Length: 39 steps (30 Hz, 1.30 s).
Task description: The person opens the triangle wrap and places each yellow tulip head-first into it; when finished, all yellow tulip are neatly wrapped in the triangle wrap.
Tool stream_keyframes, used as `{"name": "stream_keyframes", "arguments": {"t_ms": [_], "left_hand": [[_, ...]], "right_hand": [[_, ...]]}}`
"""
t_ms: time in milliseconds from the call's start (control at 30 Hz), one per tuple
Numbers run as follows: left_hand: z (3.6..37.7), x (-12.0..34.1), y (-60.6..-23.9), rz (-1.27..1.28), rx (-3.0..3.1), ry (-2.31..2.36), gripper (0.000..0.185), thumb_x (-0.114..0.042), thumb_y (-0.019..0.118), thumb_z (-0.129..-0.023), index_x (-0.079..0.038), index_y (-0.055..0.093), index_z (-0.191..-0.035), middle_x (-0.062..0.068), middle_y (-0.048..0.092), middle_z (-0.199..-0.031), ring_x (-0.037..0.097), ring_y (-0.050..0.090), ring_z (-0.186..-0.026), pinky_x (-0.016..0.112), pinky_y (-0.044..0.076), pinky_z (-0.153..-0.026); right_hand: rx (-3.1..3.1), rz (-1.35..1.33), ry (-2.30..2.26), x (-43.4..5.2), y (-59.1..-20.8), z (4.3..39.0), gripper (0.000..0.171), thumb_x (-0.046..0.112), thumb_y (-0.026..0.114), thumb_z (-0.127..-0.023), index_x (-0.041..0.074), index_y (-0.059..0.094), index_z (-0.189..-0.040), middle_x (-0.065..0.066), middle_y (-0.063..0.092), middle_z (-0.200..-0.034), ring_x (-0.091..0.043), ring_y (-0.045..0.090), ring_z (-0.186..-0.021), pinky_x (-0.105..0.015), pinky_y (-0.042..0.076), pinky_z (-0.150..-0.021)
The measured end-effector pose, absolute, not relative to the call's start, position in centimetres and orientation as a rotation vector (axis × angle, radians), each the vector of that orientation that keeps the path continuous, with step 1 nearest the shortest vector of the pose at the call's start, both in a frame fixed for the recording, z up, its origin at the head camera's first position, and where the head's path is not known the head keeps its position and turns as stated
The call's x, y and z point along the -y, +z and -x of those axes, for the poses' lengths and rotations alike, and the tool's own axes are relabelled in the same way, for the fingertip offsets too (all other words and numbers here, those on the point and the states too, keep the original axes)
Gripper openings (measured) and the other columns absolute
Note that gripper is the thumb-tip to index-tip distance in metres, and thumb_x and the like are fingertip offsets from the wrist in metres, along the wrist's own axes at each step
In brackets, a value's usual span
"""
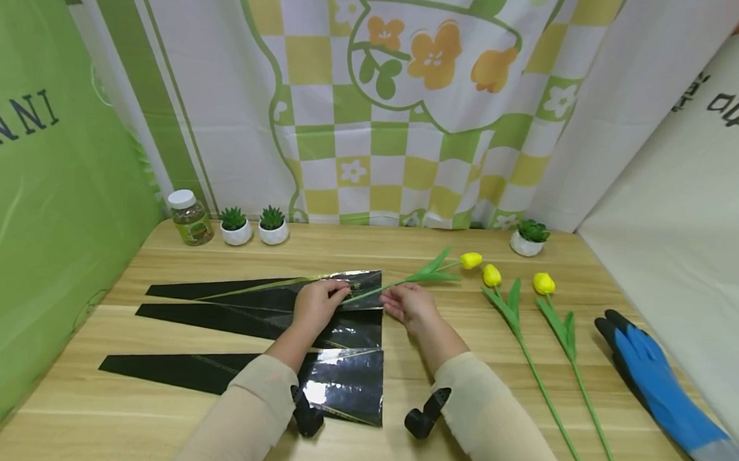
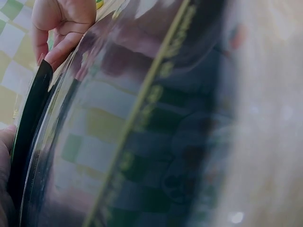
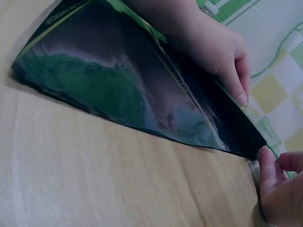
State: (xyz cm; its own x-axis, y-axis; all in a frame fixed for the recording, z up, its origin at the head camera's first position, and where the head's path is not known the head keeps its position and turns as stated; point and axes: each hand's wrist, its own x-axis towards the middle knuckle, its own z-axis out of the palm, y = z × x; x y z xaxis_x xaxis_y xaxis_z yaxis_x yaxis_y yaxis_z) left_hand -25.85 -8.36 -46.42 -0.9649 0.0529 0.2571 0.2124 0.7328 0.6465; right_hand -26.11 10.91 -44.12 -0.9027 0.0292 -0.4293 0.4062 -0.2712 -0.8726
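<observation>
A yellow artificial tulip (image 1: 471, 261) slants over the right end of the farthest black flower sleeve (image 1: 280, 294), its stem reaching down to the left hand. My left hand (image 1: 320, 302) bends over that sleeve, thumb and forefinger pinching its film beside the stem. Just off the sleeve's wide end, my right hand (image 1: 413, 307) pinches the green stem between thumb and forefinger. In the right wrist view the right thumb (image 3: 267, 170) lies at the sleeve's corner. Glossy film fills most of the left wrist view, the right hand (image 2: 64, 23) showing at its upper left.
Two more black sleeves (image 1: 177, 370) lie nearer. Two yellow tulips (image 1: 491, 276) lie to the right, beside a blue work glove (image 1: 654, 373). Along the back stand a white-lidded jar (image 1: 190, 219), two potted succulents (image 1: 273, 226) and another succulent (image 1: 527, 239).
</observation>
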Motion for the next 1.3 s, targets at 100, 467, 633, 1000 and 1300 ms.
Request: {"name": "stream_keyframes", "arguments": {"t_ms": [100,467,633,1000,1300], "left_hand": [[25.9,8.4,-46.5,0.205,2.727,-1.063,0.019,-0.028,0.069,-0.092,-0.016,0.078,-0.103,0.003,0.076,-0.104,0.025,0.070,-0.103,0.043,0.055,-0.092],[25.9,8.5,-46.8,0.207,2.725,-1.063,0.020,-0.029,0.068,-0.092,-0.015,0.078,-0.104,0.003,0.076,-0.105,0.025,0.070,-0.103,0.044,0.055,-0.092],[25.9,8.4,-46.8,0.199,2.728,-1.047,0.021,-0.031,0.068,-0.092,-0.016,0.078,-0.104,0.003,0.076,-0.105,0.025,0.070,-0.103,0.043,0.055,-0.091],[25.9,8.5,-47.0,0.207,2.716,-1.067,0.020,-0.031,0.069,-0.092,-0.017,0.078,-0.103,0.003,0.076,-0.106,0.025,0.070,-0.104,0.043,0.055,-0.093],[26.2,8.6,-47.3,0.221,2.712,-1.058,0.021,-0.031,0.068,-0.092,-0.016,0.078,-0.104,0.004,0.076,-0.106,0.024,0.070,-0.105,0.043,0.055,-0.093]], "right_hand": [[-1.691,-0.524,-2.241,-11.1,-44.2,26.1,0.025,-0.001,0.044,-0.100,-0.012,0.050,-0.121,-0.004,0.065,-0.079,-0.008,0.066,-0.068,-0.018,0.058,-0.063],[-1.846,-0.426,-2.095,-12.1,-43.4,26.0,0.039,0.000,0.046,-0.099,-0.015,0.041,-0.135,-0.008,0.066,-0.085,-0.007,0.066,-0.068,-0.018,0.059,-0.065],[-2.303,-0.286,-1.840,-14.1,-42.7,26.9,0.037,0.008,0.053,-0.099,-0.006,0.049,-0.132,-0.014,0.066,-0.096,-0.009,0.062,-0.072,-0.018,0.055,-0.064],[-3.034,0.256,-0.815,-17.8,-42.6,29.0,0.031,0.010,0.058,-0.097,0.001,0.061,-0.127,-0.023,0.057,-0.134,-0.040,0.048,-0.129,-0.053,0.040,-0.110],[-2.986,0.383,-0.514,-18.5,-42.8,29.8,0.037,0.012,0.057,-0.099,0.002,0.056,-0.134,-0.022,0.054,-0.140,-0.043,0.041,-0.136,-0.056,0.033,-0.115]]}}
